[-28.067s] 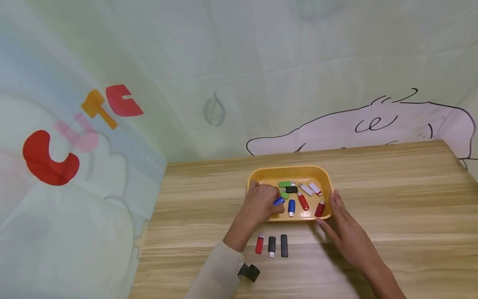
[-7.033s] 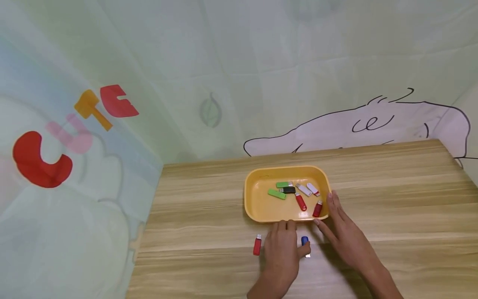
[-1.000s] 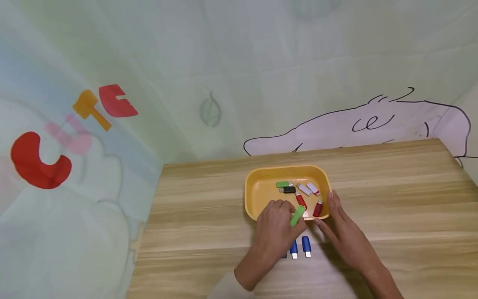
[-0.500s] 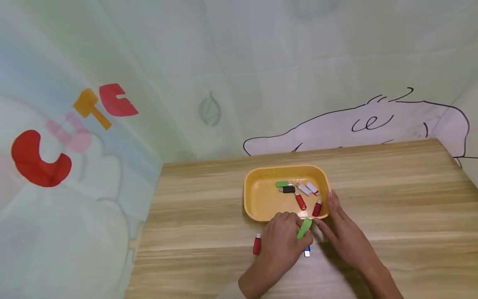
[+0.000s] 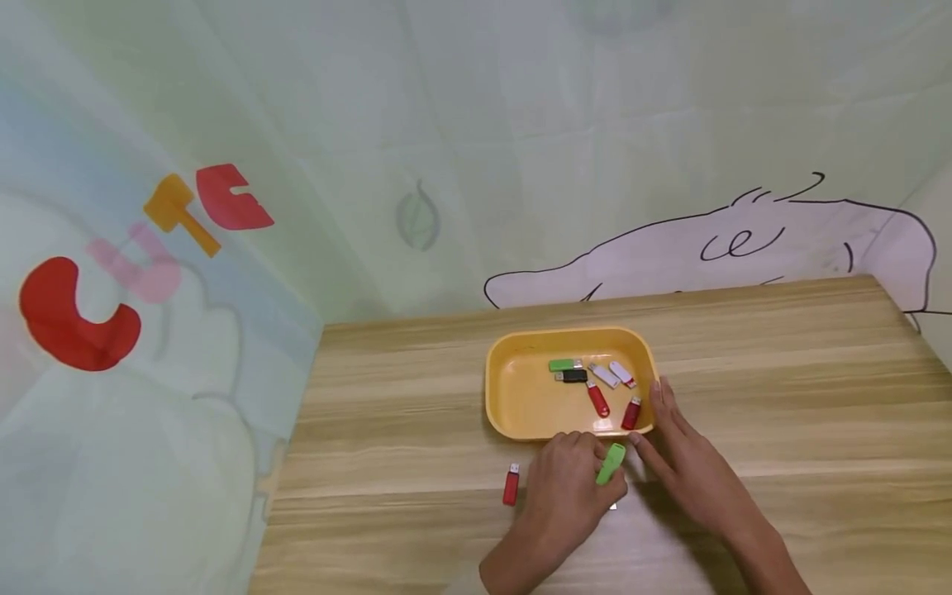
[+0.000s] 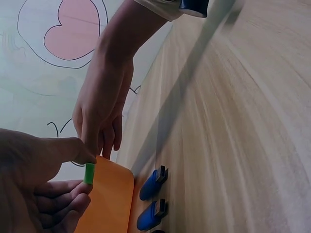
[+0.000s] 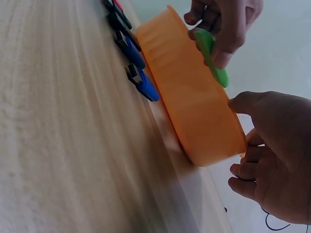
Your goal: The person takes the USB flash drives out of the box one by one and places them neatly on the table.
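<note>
My left hand (image 5: 565, 496) pinches a green USB stick (image 5: 611, 464) between thumb and fingers, just in front of the yellow plastic tray (image 5: 513, 426). The green stick is above the table, clear of the tray rim, in the right wrist view. My right hand (image 5: 699, 471) holds the tray's near right corner, thumb at the front rim and fingers along the side. Inside the tray lie another green stick (image 5: 562, 364), a black one (image 5: 573, 376), white ones (image 5: 604, 375) and red ones (image 5: 598, 400). Two blue USB sticks (image 6: 153, 183) stand out on the table near the left hand.
A red USB stick (image 5: 511, 484) lies on the wooden table (image 5: 387, 463) left of my left hand. Dark sticks (image 7: 119, 24) sit in the same row, hidden by that hand in the head view. A printed cloth (image 5: 357, 165) hangs behind the table.
Over the last second my left hand has carried the green stick from above the tray's front part out over its front rim, toward me and slightly right. The right hand has stayed put.
</note>
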### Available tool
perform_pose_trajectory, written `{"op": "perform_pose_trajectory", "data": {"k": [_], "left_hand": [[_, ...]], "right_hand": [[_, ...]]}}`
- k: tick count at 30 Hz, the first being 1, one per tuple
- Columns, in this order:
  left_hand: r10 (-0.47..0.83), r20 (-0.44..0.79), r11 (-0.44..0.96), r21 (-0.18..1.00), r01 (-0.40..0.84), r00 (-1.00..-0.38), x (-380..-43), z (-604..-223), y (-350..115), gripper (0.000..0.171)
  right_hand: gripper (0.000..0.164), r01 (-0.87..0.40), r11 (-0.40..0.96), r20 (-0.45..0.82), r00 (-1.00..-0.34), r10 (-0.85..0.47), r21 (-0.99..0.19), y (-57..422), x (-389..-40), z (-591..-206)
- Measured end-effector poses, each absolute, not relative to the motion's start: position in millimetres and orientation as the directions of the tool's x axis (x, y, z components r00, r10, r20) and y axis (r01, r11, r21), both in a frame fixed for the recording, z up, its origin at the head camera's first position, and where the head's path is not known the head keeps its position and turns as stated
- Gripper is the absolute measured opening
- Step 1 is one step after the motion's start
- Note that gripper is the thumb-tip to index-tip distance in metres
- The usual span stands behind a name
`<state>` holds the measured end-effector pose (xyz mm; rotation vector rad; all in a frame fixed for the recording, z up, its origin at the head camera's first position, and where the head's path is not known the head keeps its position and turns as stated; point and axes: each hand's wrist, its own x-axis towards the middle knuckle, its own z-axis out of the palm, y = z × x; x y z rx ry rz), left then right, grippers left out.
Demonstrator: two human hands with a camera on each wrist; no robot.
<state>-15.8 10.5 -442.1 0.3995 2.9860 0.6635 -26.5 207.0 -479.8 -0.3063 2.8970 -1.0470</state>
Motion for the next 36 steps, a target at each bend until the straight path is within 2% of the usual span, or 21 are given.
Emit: {"op": "perform_pose_trajectory", "data": {"k": [4,21,31,36], "left_hand": [[0.263,0.007,0.864,0.443,0.239,-0.965,-13,-446,12,0.016],[0.280,-0.058,0.862,0.455,0.224,-0.958,-13,-460,23,0.032],[0.235,-0.078,0.915,0.354,0.194,-0.969,-9,-463,38,0.045],[0.206,-0.090,0.936,0.308,0.170,-0.974,-11,-463,47,0.039]], "right_hand": [[0.083,-0.181,0.747,0.027,-0.976,-0.214,-0.639,209,-27,-480],[0.081,-0.183,0.760,-0.001,-0.972,-0.235,-0.624,209,-28,-478],[0.079,-0.184,0.750,0.006,-0.972,-0.233,-0.636,210,-28,-481],[0.080,-0.181,0.746,0.000,-0.972,-0.235,-0.641,210,-27,-482]]}}
